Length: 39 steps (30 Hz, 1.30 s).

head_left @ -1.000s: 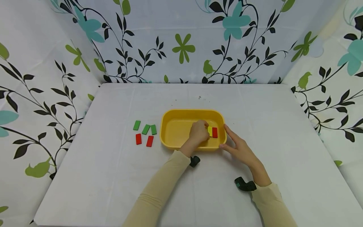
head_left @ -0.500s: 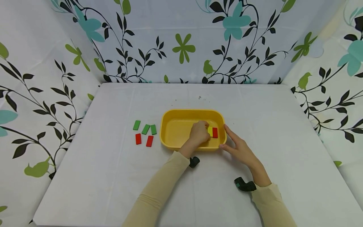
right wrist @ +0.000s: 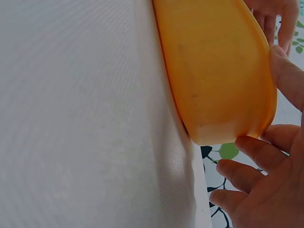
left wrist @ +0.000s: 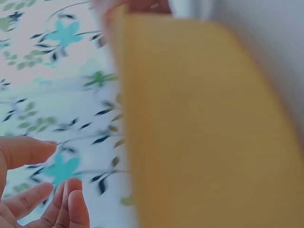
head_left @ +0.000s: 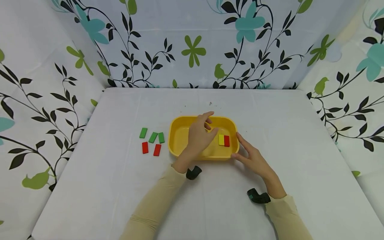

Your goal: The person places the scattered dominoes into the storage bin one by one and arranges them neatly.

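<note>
In the head view, a yellow tray (head_left: 180, 151) rests on the table. A small yellow block (head_left: 221, 140) and a red block (head_left: 226, 141) lie side by side near its right end. My left hand (head_left: 200, 133) hovers over the tray's middle, fingers spread and holding nothing; its thumb and fingertips (left wrist: 76, 209) also show apart in the left wrist view. With thumb and fingers extended, my right hand (head_left: 255, 158) touches the tray's right end. The right wrist view shows its thumb (right wrist: 287, 76) on the rim and fingertips against the outer wall.
Left of the tray lie three green blocks (head_left: 153, 137) and two red blocks (head_left: 157, 150) on the white table (head_left: 99, 186). Patterned cloth (head_left: 162, 30) hangs behind the table and along both sides. Each wrist wears a black camera mount (head_left: 258, 196).
My left hand has let go beside the yellow block, lifted and moved left and away, its fingers spreading. More of the yellow block now shows. My right hand stays at the tray's end.
</note>
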Each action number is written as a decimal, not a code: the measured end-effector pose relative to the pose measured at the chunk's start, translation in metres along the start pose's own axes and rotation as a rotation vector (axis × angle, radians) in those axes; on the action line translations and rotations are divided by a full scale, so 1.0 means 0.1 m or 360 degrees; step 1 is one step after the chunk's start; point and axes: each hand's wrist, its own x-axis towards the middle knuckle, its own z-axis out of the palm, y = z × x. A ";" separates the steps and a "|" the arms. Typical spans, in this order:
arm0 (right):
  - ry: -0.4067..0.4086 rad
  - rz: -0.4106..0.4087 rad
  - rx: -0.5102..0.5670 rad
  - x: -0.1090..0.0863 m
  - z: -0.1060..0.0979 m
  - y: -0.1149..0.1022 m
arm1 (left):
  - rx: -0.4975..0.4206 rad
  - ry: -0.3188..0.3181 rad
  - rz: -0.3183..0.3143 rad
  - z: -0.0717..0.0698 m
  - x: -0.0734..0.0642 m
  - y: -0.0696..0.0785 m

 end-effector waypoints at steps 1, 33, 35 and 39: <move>-0.0001 0.0000 -0.0001 0.00 0.00 -0.01 | -0.0031 0.0027 0.0015 -0.10 -0.02 -0.01; 0.0007 -0.0006 -0.0004 0.01 0.01 0.02 | 0.0168 -0.0262 -0.0882 -1.77 -0.64 -1.44; 0.0007 0.0000 -0.0003 0.01 0.00 0.01 | 0.0173 -0.0271 -0.0888 -1.75 -0.66 -1.50; -0.0004 0.0018 0.0014 -0.01 0.01 0.01 | 0.0220 -0.0282 -0.0869 -1.71 -0.70 -1.59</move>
